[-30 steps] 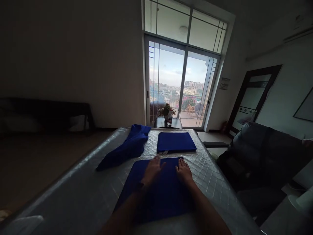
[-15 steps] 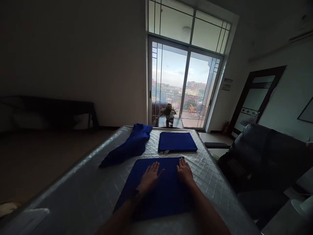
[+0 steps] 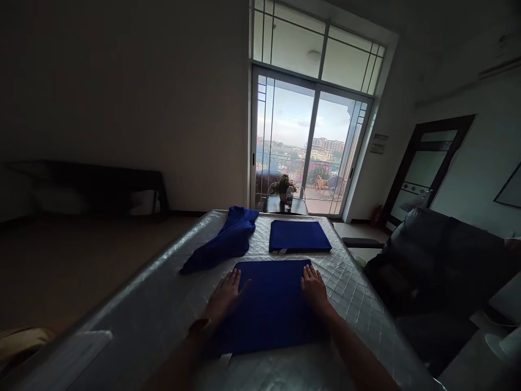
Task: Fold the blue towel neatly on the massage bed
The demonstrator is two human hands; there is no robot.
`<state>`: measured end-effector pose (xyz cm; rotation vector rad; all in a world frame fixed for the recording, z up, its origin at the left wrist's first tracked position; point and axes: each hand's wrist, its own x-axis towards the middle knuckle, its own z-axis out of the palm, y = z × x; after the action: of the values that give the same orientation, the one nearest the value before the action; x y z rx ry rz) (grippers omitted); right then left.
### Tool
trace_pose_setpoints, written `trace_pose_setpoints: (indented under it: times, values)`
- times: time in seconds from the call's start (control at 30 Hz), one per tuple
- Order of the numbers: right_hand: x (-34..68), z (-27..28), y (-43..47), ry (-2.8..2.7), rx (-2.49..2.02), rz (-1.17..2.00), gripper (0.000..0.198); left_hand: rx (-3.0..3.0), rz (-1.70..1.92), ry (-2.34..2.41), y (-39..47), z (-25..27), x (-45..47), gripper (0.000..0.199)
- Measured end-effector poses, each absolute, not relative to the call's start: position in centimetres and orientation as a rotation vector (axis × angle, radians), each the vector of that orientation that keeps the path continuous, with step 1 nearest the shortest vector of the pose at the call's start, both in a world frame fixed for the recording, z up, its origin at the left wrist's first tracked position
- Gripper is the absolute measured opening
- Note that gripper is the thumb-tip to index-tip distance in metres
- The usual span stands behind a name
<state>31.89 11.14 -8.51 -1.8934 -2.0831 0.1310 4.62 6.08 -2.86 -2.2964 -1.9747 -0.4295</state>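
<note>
Flat before me lies a folded blue cloth, roughly square, with a small white tag at its near edge. My left hand rests on its left edge, fingers stretched out and pointing away from me. On the cloth's far right corner my right hand lies flat, fingers extended. Beyond it sits a neatly folded blue stack with white tags at its near left edge. To the left a crumpled blue cloth is spread lengthwise.
Everything lies on a bed-like surface with a shiny quilted cover. A dark chair stands close on the right. Past the far end, a small table holds a potted plant and a bottle before glass doors.
My left hand has slid left from the middle of the folded cloth to its left edge. My right hand stays near the far right corner. The view has shifted slightly.
</note>
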Motion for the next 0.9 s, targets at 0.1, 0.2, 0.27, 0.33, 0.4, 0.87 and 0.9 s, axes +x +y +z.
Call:
trace_pose_setpoints:
  times: [0.1, 0.2, 0.27, 0.33, 0.4, 0.87, 0.9]
  values:
    - [32.4, -9.2, 8.4, -2.129, -1.918, 0.205, 0.063, -2.317, -0.444, -2.005, 6.2, -2.2, 4.7, 0.068]
    - [32.9, -10.2, 6.6, -2.132, -1.955, 0.304, 0.067, -2.323, -0.443, -2.042, 6.4, -1.3, 5.6, 0.07]
    - [33.0, -10.5, 6.0, -2.109, -1.963, 0.328, 0.067, -2.369, -0.444, -2.003, 6.1, -0.8, 7.4, 0.069]
    - [33.0, -10.6, 5.9, -2.092, -1.958, 0.321, 0.066, -2.497, -0.472, -1.864, 5.5, -0.6, 10.1, 0.065]
    - [33.0, -10.7, 6.0, -2.107, -1.942, 0.296, 0.064, -2.699, -0.543, -1.636, 4.6, -1.0, 13.4, 0.065]
    - [33.1, -11.1, 6.3, -2.082, -1.911, 0.285, 0.062, -2.559, -0.311, -1.97, 2.6, -2.4, 10.6, 0.051]
    - [33.1, -11.0, 6.3, -2.083, -1.914, 0.298, 0.062, -2.487, -0.27, -2.038, 2.7, -2.8, 9.2, 0.051]
